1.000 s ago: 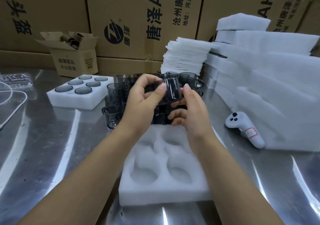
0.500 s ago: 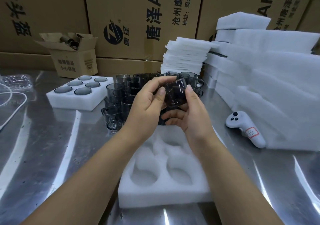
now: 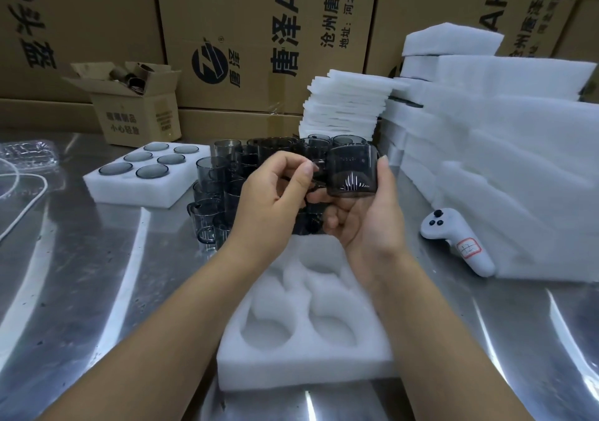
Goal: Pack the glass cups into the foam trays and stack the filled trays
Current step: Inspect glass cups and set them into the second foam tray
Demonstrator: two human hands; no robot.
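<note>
Since a second ago the cup point(image 3: 351, 171) has shifted rightward, out from between the two palms and into the right grip point(image 3: 363, 216). That hand now lies palm up beneath it, thumb along the cup's right wall and fingers curled under its base, grasping it. The left grip point(image 3: 272, 193) has turned its back to the camera; its thumb and forefinger pinch at the cup's handle on the left side, with the other fingers curled in. The cup is held in the air, above the far edge of the tray point(image 3: 304, 359) and just in front of the loose cups point(image 3: 217, 174).

The tray lies on the bench point(image 3: 81, 291) below the forearms, and its visible hollows hold nothing. The loose cups stand clustered behind the hands. To their left sits a filled tray point(image 3: 129, 195) with six dark cups in it.

Behind the cluster rises a stack of foam sheets point(image 3: 350, 103), and big foam blocks point(image 3: 518, 161) are piled on the right. A white controller point(image 3: 457, 242) lies against them. At the back left stands an open small carton point(image 3: 139, 119), with large printed cartons point(image 3: 259, 31) behind everything. A white cable point(image 3: 19, 200) and clear plastic wrap point(image 3: 26, 151) lie at the far left.
</note>
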